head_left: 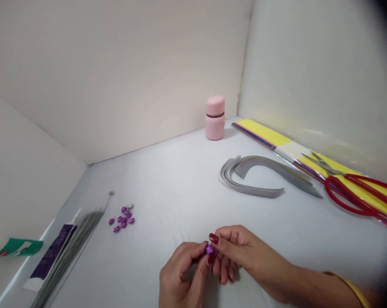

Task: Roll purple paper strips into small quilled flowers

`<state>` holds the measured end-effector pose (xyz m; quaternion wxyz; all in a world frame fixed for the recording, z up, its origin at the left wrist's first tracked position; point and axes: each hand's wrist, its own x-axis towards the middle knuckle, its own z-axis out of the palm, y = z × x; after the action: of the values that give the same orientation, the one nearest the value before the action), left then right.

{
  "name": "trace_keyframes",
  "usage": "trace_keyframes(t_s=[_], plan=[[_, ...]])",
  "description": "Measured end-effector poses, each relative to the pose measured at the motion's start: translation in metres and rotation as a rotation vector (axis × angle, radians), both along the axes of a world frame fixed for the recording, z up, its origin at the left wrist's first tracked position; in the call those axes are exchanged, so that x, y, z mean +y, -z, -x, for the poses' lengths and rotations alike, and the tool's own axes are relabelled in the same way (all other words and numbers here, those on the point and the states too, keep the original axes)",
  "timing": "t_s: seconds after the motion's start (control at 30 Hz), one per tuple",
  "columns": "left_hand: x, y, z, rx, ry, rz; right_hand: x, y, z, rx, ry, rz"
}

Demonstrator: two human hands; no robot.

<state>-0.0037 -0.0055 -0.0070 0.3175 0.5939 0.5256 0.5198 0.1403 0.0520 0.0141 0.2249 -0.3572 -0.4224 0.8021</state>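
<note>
The bare left hand (177, 276) rises from below, its fingertips (201, 252) pinched together. The bare, red-nailed right hand (235, 252) reaches in from the right, its fingers curled, meeting the left.

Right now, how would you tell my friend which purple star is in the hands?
On the white surface, find the left hand and right hand near the front. Between them sits one small glittery purple star. Unlike the other purple stars, grouped off to the left, it is held up.

Small glittery purple star (209, 250), pinched between fingertips (203, 245)
</note>
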Motion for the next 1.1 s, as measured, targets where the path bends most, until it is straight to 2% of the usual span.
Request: trace_keyframes(t_s=[0.1, 0.27, 0.6, 0.73, 0.93, 1.1], plan=[[0.000, 0.002, 0.001, 0.017, 0.021, -0.057, 0.000, -0.002, 0.000, -0.019, -0.003, 0.008], [-0.001, 0.004, 0.003, 0.038, -0.015, -0.110, 0.000, -0.004, -0.001, -0.024, 0.006, 0.052], [-0.001, 0.008, 0.003, 0.198, -0.034, -0.210, 0.000, -0.004, 0.000, -0.041, 0.033, 0.086], [-0.002, 0.007, 0.002, 0.153, -0.042, -0.136, 0.000, -0.003, 0.000, -0.045, 0.030, 0.071], [-0.001, 0.011, 0.003, -0.110, -0.045, 0.024, -0.001, -0.002, -0.001, 0.036, 0.026, 0.033], [-0.002, 0.007, 0.001, -0.138, -0.046, 0.070, -0.001, 0.000, -0.002, 0.014, 0.041, 0.017]])
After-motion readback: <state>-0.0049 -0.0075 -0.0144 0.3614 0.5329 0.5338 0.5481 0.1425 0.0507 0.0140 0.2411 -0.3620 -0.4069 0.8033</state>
